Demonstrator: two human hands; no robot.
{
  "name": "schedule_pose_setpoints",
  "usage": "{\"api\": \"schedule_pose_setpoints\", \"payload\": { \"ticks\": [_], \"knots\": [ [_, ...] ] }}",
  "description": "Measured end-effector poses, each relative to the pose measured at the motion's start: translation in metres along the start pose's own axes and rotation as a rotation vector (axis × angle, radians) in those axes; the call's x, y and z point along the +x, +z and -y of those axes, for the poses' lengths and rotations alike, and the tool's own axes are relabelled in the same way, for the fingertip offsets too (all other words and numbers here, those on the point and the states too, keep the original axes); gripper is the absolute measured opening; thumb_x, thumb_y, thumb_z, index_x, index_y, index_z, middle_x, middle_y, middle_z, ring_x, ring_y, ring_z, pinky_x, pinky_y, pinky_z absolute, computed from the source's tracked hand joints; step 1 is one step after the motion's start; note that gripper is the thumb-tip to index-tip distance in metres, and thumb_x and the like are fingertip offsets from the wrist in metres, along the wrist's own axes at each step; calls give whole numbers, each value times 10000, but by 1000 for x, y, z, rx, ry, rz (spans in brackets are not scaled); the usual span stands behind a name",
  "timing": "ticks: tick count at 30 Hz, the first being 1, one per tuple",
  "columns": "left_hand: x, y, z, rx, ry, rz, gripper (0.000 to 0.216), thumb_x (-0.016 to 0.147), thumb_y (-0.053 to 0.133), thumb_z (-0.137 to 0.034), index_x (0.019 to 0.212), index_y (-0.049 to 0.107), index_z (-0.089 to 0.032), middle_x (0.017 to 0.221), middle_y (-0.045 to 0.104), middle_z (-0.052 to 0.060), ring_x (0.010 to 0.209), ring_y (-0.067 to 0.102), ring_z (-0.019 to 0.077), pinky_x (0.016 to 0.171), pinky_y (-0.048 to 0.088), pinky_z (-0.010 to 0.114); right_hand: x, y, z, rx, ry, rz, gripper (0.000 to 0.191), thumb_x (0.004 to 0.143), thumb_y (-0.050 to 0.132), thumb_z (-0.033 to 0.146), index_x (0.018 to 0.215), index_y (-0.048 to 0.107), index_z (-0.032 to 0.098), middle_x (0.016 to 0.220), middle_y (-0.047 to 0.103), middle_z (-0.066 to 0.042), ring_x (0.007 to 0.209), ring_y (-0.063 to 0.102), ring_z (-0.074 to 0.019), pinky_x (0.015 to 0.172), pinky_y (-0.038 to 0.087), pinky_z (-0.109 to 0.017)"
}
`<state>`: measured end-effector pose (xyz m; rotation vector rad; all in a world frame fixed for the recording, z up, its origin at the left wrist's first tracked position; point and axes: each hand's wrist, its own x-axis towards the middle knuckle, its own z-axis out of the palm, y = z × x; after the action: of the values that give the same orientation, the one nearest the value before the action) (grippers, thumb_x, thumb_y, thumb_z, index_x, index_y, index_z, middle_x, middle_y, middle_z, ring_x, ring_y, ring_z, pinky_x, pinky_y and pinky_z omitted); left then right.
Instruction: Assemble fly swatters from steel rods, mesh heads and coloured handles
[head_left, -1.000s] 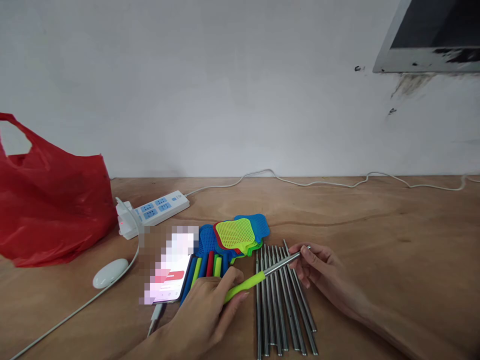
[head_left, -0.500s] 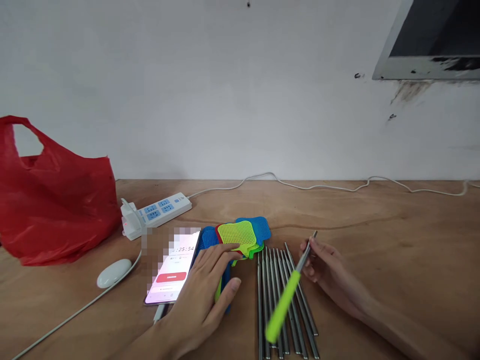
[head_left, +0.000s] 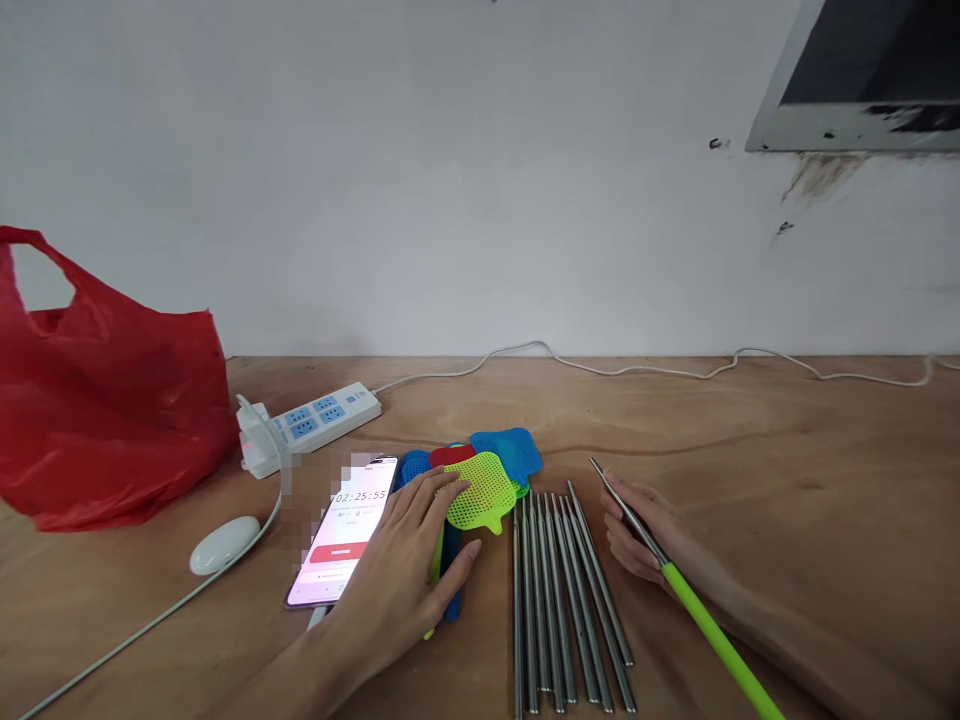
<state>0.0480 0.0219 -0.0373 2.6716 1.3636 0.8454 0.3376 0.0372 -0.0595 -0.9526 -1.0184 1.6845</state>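
My left hand (head_left: 409,540) lies over a pile of perforated plastic fly swatter heads. Its fingertips rest on the lime-yellow swatter head (head_left: 484,490), fingers stretched out and thumb apart. A blue swatter head (head_left: 510,450) and a red one (head_left: 452,456) show behind it; others are partly hidden under the hand. To the right, my right hand (head_left: 637,530) is closed around the steel shaft of a fly swatter handle (head_left: 712,630) with a lime-green grip. The shaft's thin tip points up and left; the grip slants toward the lower right. Several bare steel rods (head_left: 562,600) lie side by side between my hands.
A lit phone (head_left: 341,540) showing a timer lies left of my left hand. Farther left are a white oval device (head_left: 223,545) with a cable, a white power strip (head_left: 322,420) and a red plastic bag (head_left: 112,400). A thin white cord (head_left: 622,375) runs along the wall.
The lime-yellow swatter head has slid toward me under my left fingers, uncovering more red. My right hand has swung the handle so its grip points lower right rather than lower left.
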Motion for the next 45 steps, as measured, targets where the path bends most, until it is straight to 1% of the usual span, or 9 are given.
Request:
{"api": "schedule_pose_setpoints", "payload": {
  "ticks": [3,5,7,12,20,25,31,41,45],
  "knots": [
    [0,4,5,61,21,31,526,988,511,-403,1453,396,-187,1454,524,139,1359,455,344,1082,424,584,1,0,-4,-20,-21,-17,517,787,664,687,646,470,229,305,337,121,248,162,-42,274,142,-174],
    [0,6,7,83,23,46,533,993,499,-412,1450,405,-154,1432,545,154,1348,465,353,1073,423,601,1,2,-5,-22,-17,-25,518,782,671,686,646,476,225,306,341,120,250,163,-40,272,142,-173],
    [0,6,8,88,14,49,497,995,496,-404,1417,452,-145,1389,575,155,1323,481,360,1056,430,606,1,3,-5,-16,-11,-27,528,765,684,690,634,474,224,301,340,119,247,158,-37,267,141,-172],
    [-1,5,5,53,-43,3,402,971,532,-479,1258,593,-205,1254,603,124,1182,545,345,963,490,555,0,4,1,-20,-12,-40,512,753,694,686,655,514,217,294,335,123,238,168,-40,268,156,-173],
    [-1,8,7,57,-77,-42,432,949,547,-563,1201,578,-214,1320,575,129,1213,533,360,975,477,569,3,-2,4,-53,-33,-74,524,730,696,706,669,548,208,286,343,116,228,189,-45,267,158,-179],
    [-3,16,12,47,-99,-54,415,961,541,-544,1216,537,-215,1290,586,126,1191,535,347,971,466,552,3,-1,0,-34,-44,-74,500,754,696,678,677,561,203,294,357,112,237,200,-42,271,168,-172],
    [0,10,9,18,-129,-4,413,944,566,-552,1169,524,-208,1242,595,126,1154,543,346,945,461,553,2,-1,0,-32,-40,-90,499,763,693,673,673,560,201,291,353,112,238,193,-39,273,154,-169],
    [1,13,10,26,-140,-36,331,927,582,-505,1077,514,-219,1116,615,86,1053,555,320,883,466,500,4,-3,-3,-11,-30,-102,495,759,708,658,666,561,194,283,368,104,229,211,-37,268,159,-157],
    [1,13,10,27,-150,-32,331,910,605,-495,1071,500,-226,1148,597,93,1068,541,327,867,466,496,6,-5,-4,-12,-30,-94,512,750,701,681,669,545,200,278,355,111,223,200,-40,258,159,-160]
  ]
}}
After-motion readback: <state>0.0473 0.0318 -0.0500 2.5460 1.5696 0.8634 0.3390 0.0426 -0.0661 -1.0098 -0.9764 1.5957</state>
